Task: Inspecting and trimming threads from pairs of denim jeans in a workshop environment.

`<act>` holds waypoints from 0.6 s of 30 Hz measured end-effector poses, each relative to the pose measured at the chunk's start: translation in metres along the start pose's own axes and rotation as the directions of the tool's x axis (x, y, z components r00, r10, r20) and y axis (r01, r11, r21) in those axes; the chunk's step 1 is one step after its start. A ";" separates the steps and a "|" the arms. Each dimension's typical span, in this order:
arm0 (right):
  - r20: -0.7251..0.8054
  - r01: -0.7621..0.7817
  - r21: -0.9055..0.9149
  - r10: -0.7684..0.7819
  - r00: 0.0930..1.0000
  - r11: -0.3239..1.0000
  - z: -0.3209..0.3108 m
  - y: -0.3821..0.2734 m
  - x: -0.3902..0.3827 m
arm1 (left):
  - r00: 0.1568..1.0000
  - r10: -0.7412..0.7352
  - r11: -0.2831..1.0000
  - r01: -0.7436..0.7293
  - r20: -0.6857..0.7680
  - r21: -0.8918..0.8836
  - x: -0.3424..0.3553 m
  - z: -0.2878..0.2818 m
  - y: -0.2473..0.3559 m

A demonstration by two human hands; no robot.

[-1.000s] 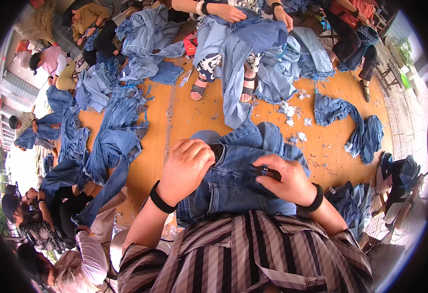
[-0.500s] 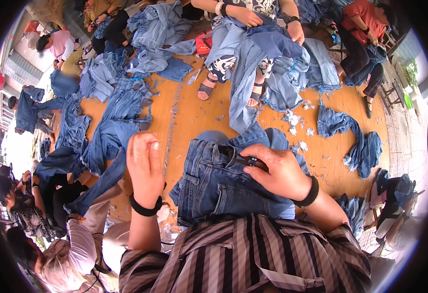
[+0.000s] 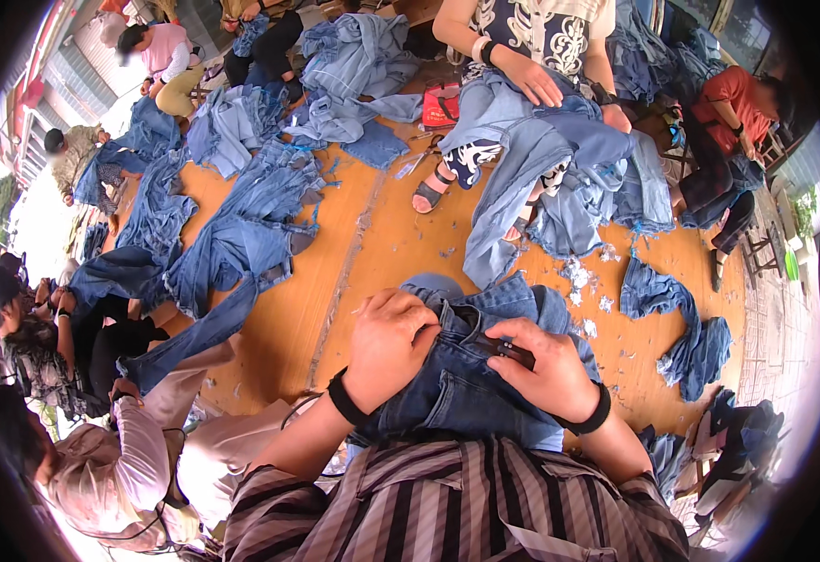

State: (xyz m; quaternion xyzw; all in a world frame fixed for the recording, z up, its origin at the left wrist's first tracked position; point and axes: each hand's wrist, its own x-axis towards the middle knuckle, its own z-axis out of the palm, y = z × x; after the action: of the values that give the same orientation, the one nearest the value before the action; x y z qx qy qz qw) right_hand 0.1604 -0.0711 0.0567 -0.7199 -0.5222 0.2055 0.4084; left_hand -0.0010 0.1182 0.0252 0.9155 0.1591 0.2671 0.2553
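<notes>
A pair of dark blue jeans [image 3: 466, 398] lies bunched across my lap, its waistband facing away from me. At the left end of that waistband, my left hand [image 3: 389, 345] pinches the denim between thumb and fingers. My right hand [image 3: 552, 373] is closed around small black thread snips [image 3: 511, 352], which point at the waistband's opening. Where the blades meet the cloth is too dark to make out. Black bands circle both my wrists.
Frayed jeans [image 3: 241, 220] spread over the orange floor [image 3: 325, 281] at left. Opposite me a person sits with light blue jeans [image 3: 550, 150] on their lap. Lint scraps [image 3: 578, 276] and a torn denim leg [image 3: 677, 314] lie to the right. Several other people sit around with denim.
My left hand, raised in the air before, has come down to the right and taken hold of the waistband. My right hand stays by the jeans with the snips. The view has shifted slightly.
</notes>
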 end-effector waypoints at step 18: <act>-0.250 -0.346 0.106 0.361 0.898 0.932 -0.053 0.078 -0.069 | 0.859 -0.507 0.827 0.461 -0.072 -0.323 -0.035 -0.050 -0.064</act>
State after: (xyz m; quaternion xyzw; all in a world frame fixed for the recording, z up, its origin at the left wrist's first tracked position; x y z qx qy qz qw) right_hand 0.2188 -0.1640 0.0160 -0.8114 -0.3171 0.1930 0.4514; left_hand -0.0674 0.1747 0.0123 0.7730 0.3641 0.2843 0.4348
